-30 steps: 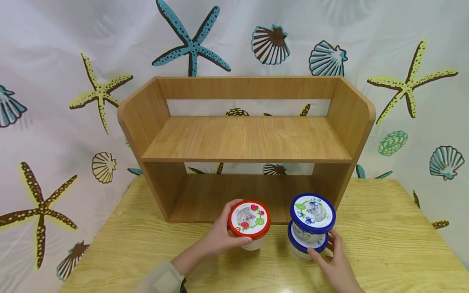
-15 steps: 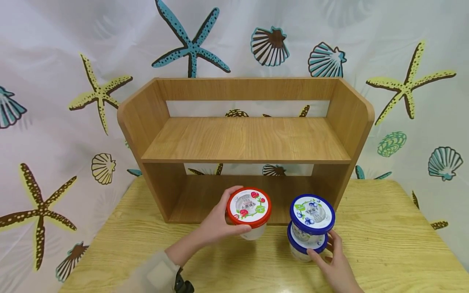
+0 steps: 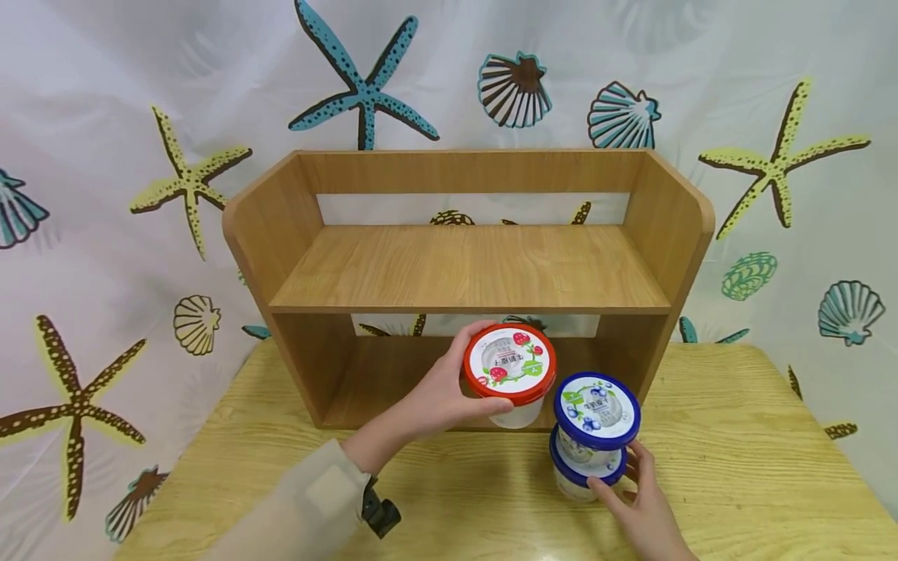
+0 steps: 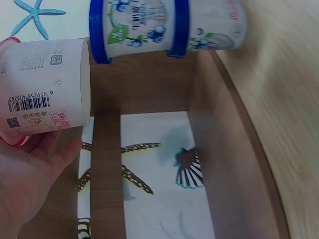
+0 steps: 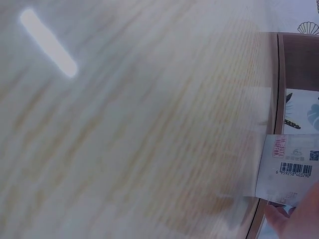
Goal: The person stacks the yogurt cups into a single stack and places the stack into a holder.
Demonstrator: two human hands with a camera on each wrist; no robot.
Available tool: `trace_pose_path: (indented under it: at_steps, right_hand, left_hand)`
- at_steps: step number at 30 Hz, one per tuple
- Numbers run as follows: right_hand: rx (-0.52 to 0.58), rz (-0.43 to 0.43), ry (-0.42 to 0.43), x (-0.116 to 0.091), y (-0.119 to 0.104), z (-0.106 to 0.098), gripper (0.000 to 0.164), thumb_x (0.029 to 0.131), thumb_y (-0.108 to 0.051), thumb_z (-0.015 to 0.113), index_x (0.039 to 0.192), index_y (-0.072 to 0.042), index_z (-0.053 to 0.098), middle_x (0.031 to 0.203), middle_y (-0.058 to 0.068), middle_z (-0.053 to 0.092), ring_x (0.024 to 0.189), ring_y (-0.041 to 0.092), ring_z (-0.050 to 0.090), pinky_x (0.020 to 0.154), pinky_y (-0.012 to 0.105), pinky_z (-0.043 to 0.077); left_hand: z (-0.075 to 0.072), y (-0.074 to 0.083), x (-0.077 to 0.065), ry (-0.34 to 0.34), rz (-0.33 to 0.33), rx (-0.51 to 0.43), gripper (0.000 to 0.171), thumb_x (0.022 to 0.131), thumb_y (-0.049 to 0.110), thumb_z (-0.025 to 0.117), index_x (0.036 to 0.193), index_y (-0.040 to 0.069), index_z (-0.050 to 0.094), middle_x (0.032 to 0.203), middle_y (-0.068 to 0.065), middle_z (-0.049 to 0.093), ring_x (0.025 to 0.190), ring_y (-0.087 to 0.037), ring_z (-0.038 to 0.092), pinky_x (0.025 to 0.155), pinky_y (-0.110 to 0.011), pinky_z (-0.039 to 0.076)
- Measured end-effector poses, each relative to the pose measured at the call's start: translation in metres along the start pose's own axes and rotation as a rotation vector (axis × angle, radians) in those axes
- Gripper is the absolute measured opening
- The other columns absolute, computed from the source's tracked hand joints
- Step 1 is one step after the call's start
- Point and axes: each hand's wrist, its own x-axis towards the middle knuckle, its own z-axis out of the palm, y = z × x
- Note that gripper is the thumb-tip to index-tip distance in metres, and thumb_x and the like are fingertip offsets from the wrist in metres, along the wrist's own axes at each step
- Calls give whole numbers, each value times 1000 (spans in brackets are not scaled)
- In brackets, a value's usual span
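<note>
My left hand (image 3: 443, 393) grips a white tub with a red, strawberry-printed lid (image 3: 510, 363), raised off the table in front of the shelf's lower level. In the left wrist view the barcoded side of the red-lidded tub (image 4: 45, 84) shows, fingers beneath it. To its right, two blueberry-printed tubs with blue lids are stacked, the upper tub (image 3: 598, 409) on the lower tub (image 3: 574, 485). My right hand (image 3: 641, 499) holds the lower tub by its right side, thumb in front. Its barcoded wall (image 5: 294, 167) appears in the right wrist view.
A two-level wooden shelf (image 3: 470, 269) stands on the wooden table (image 3: 730, 436) behind the tubs. Behind it hangs a white cloth (image 3: 449, 70) printed with starfish and shells. A dark band (image 3: 380, 510) is on the left wrist.
My left hand has lifted the red-lidded tub off the table, upward and then rightward, close to the blue-lidded stack. The right hand and the stack have stayed in place.
</note>
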Motion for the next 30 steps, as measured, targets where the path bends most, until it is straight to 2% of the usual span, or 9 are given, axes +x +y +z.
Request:
trace_pose_path:
  at_steps: [4, 12, 19, 30]
  right_hand:
    - [-6, -17, 7, 0, 2, 0, 84, 93, -30, 67, 147, 1, 11, 144, 32, 31, 129, 49, 36, 99, 61, 37]
    - [-4, 16, -3, 1, 1, -1, 86, 92, -37, 67, 148, -2, 11, 146, 31, 30, 131, 48, 34, 101, 61, 35]
    - [-15, 24, -6, 2, 1, -1, 87, 92, -37, 67, 148, -1, 10, 145, 32, 31, 130, 48, 34, 100, 62, 35]
    - [-9, 40, -18, 2, -2, -1, 88, 92, -39, 67, 148, -2, 10, 147, 31, 29, 131, 49, 34, 101, 61, 35]
  left_hand:
    - [4, 8, 10, 2, 18, 5, 91, 78, 21, 82, 148, 23, 24, 137, -2, 46, 120, -19, 48, 95, -37, 47]
    - [13, 26, 30, -26, 39, -29, 91, 78, 19, 82, 148, 22, 25, 138, -1, 44, 122, -17, 47, 98, -35, 45]
    - [22, 28, 44, -47, 80, -10, 91, 79, 19, 82, 148, 21, 24, 139, -2, 44, 123, -14, 47, 98, -33, 44]
    - [44, 28, 59, -78, 65, -27, 93, 77, 21, 84, 148, 23, 25, 135, 2, 46, 120, -13, 48, 95, -29, 46]
